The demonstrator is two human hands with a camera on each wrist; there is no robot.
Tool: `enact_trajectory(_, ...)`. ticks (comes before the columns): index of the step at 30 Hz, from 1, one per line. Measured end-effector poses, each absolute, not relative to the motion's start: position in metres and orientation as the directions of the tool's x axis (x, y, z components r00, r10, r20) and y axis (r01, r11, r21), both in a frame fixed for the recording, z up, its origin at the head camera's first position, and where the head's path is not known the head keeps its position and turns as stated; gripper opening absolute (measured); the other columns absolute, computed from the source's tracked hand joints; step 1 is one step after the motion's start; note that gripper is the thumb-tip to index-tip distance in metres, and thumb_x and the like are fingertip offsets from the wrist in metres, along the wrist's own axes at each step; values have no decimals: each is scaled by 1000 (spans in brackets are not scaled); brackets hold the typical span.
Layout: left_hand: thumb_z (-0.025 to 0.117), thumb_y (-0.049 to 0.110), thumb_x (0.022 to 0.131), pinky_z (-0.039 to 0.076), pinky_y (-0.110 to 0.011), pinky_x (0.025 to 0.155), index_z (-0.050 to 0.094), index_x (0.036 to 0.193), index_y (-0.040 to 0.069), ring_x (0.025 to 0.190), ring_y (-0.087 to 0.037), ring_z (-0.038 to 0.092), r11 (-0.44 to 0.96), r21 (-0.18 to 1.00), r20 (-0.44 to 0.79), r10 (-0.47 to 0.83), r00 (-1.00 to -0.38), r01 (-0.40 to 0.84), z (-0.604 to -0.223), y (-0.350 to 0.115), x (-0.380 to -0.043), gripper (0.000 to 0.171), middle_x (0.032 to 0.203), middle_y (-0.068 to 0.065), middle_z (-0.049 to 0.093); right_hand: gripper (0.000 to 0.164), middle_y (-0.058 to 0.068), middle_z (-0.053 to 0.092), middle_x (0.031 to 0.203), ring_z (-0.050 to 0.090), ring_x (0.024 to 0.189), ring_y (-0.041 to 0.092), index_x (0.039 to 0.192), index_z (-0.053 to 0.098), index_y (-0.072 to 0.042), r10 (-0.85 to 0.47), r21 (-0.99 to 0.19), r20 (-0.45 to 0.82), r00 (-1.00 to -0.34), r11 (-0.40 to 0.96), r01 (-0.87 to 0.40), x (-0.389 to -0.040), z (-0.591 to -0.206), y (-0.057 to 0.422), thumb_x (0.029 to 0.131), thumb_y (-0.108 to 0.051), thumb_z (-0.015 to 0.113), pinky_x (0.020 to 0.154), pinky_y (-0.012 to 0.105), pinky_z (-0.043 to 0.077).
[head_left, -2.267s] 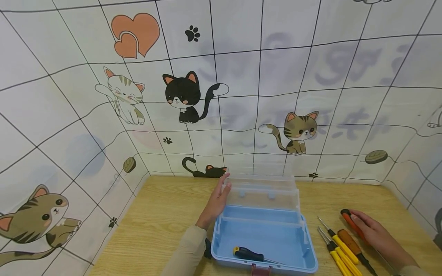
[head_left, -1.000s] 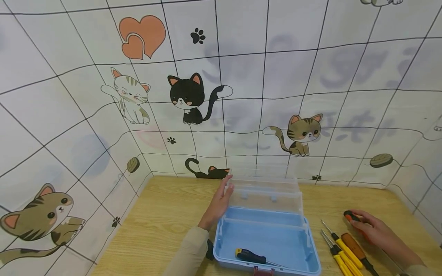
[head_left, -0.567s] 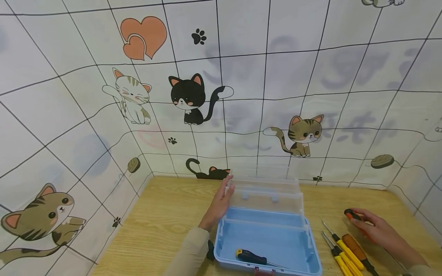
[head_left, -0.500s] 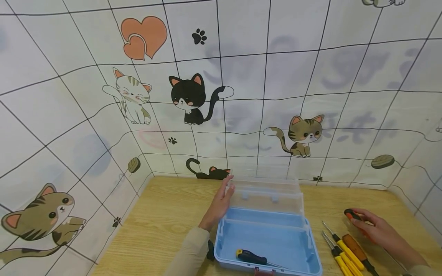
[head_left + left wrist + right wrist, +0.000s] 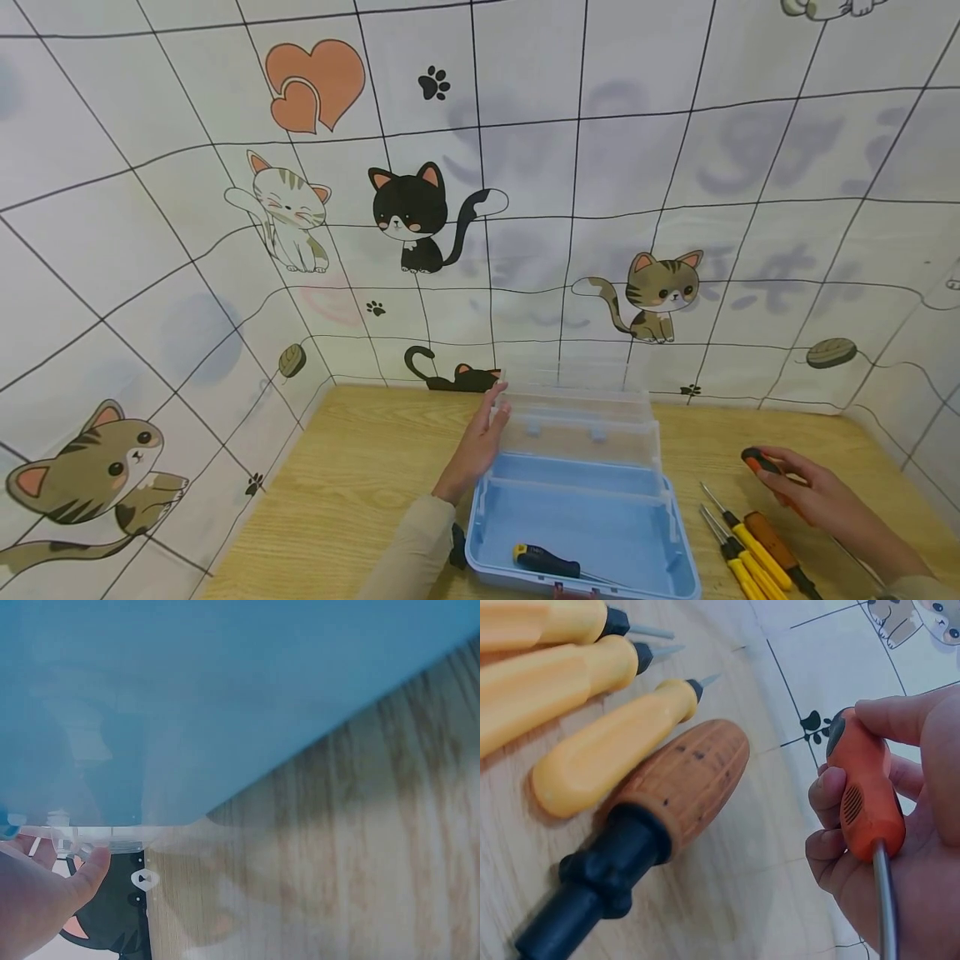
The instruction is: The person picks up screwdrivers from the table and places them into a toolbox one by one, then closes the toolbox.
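Observation:
A light blue toolbox [image 5: 577, 508] stands on the wooden table with its clear lid [image 5: 577, 442] raised at the back. My left hand [image 5: 474, 446] holds the lid's left edge between thumb and fingers. A screwdriver with a black and yellow handle [image 5: 546, 560] lies inside the box, along its front wall. To the box's right, my right hand [image 5: 825, 500] grips an orange and black screwdriver [image 5: 870, 795] by its handle. In the right wrist view its metal shank runs down past the palm, and the curled fingers wrap the handle.
Several yellow-handled screwdrivers [image 5: 750, 554] lie between the box and my right hand. Beside them is a wooden-handled tool [image 5: 682, 787] with a black collar. A cat-patterned wall covering [image 5: 525, 250] rises behind the table [image 5: 360, 467]. Something small and black [image 5: 458, 546] sits at the box's left side.
The right hand, with the orange screwdriver in its grip, has risen slightly and shifted a little left. The left hand stays at the lid, and the box and loose tools lie as before.

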State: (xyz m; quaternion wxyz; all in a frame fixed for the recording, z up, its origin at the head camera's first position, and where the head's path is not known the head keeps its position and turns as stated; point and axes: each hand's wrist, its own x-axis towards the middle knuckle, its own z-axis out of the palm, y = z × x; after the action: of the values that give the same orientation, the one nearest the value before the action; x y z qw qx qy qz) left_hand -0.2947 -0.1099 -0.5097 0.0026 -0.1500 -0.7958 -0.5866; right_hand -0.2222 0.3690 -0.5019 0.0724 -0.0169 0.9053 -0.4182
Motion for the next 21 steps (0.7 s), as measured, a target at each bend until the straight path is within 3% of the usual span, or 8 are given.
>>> enact_trajectory(3, 38, 36, 108, 18, -65, 115, 28, 154, 31, 150, -33, 18, 255, 938, 173, 239, -955, 234, -510, -110, -295, 47, 165, -5, 17, 61, 11, 57, 89, 41, 51, 17, 145, 33, 4, -91, -756, -106, -990, 654, 20, -222, -499, 367, 104, -38, 49, 46, 29, 38)
enact_trajectory(12, 37, 48, 106, 20, -65, 114, 28, 154, 32, 149, -30, 22, 269, 929, 190, 241, -952, 253, -511, -110, -295, 52, 164, 2, 19, 58, 11, 55, 87, 40, 52, 16, 146, 31, 4, -115, -763, -107, -988, 646, 7, -221, -490, 362, 106, -34, 48, 45, 29, 37)
enact_trajectory(17, 38, 42, 107, 20, -64, 115, 28, 152, 38, 149, -30, 22, 272, 930, 185, 236, -954, 248, -511, -110, -295, 47, 164, 0, 19, 61, 19, 57, 105, 47, 64, 18, 148, 29, 4, -121, -761, -96, -988, 649, -6, -222, -485, 359, 106, -35, 48, 49, 30, 39)
enact_trajectory(21, 38, 35, 109, 19, -65, 115, 26, 154, 32, 149, -34, 21, 266, 934, 173, 252, -952, 240, -501, -110, -290, 47, 165, -7, 17, 61, 23, 57, 113, 51, 73, 16, 148, 30, 5, -125, -752, -85, -989, 659, -19, -221, -481, 357, 106, -34, 48, 50, 31, 40)
